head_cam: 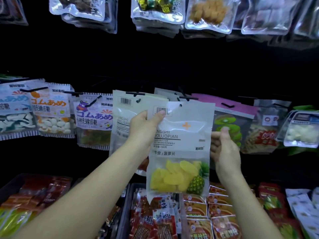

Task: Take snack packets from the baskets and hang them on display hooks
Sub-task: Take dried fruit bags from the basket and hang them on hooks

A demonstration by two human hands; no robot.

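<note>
A clear packet of yellow pineapple slices (179,144) hangs upright in the middle of the view. My left hand (145,128) pinches its upper left corner, thumb on the barcode. Its punched hole sits just under a black display hook (187,97). My right hand (224,149) is at the packet's right edge, fingers curled behind it and thumb raised; whether it grips the packet I cannot tell. Behind hangs a similar white packet (124,118) on its own hook.
Gummy candy packets (51,109) hang to the left, a kiwi packet (229,125) and others to the right. A higher row of clear packets (158,12) hangs above. Baskets of red snack packets (198,213) fill the bottom.
</note>
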